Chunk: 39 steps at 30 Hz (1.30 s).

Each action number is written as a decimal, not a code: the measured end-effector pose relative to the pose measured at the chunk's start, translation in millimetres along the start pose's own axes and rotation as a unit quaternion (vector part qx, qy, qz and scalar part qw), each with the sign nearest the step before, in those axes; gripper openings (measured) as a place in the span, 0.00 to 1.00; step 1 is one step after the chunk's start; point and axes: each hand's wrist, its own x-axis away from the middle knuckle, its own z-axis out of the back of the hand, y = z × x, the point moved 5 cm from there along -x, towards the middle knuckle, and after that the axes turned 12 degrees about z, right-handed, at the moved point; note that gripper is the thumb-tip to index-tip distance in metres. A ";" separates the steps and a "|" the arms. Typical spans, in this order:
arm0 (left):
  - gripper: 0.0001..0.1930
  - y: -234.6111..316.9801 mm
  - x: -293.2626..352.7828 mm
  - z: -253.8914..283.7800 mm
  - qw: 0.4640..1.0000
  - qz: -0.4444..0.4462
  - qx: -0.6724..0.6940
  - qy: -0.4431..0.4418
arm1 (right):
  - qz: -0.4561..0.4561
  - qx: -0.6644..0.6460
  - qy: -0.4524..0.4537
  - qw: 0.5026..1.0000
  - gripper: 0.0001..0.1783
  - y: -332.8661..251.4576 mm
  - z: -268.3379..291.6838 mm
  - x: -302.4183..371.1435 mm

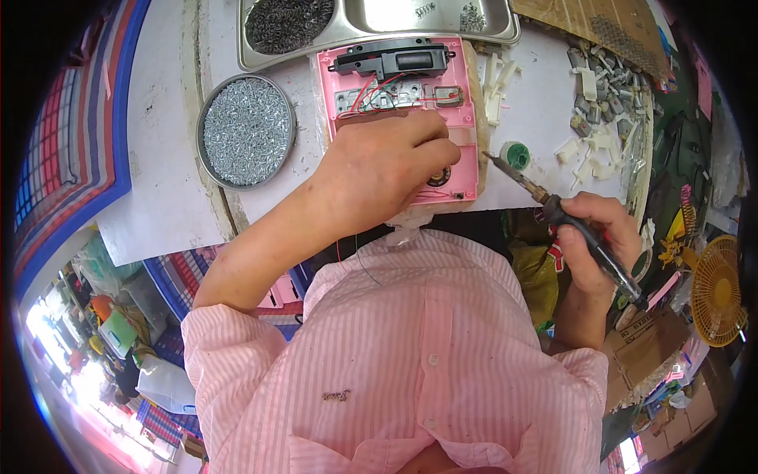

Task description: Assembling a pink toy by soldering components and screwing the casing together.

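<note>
A pink plastic housing lies on the table in front of me. Across its far end sits a black plastic assembly, with a grey metal plate and thin red wires just nearer. My left hand is over the middle of the housing, its fingers curled and pinched; what they grip is hidden. Below that hand, thin wires hang past the table edge. A soldering iron is gripped in my right hand, its tip just right of the housing. Near the tip stands a small round green item.
To the left is a round dish full of small screws. A metal tray with coils and springs stands at the back. White plastic parts lie right of the housing. Small motors are heaped farther right, below brown cardboard.
</note>
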 end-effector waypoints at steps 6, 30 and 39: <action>0.12 1.9 -1.1 -2.5 0.999 -0.003 -0.030 -0.012 | 0.038 -0.011 -0.070 0.997 0.14 -4.3 -15.4 -8.2; 0.16 0.6 -3.0 -6.7 1.000 -0.005 -0.028 -0.013 | 0.062 0.008 -0.105 0.993 0.13 -2.5 -25.4 -16.9; 0.17 1.4 -2.2 -7.7 0.999 -0.007 -0.043 -0.018 | 0.035 0.008 -0.091 0.995 0.13 0.2 -26.4 -15.7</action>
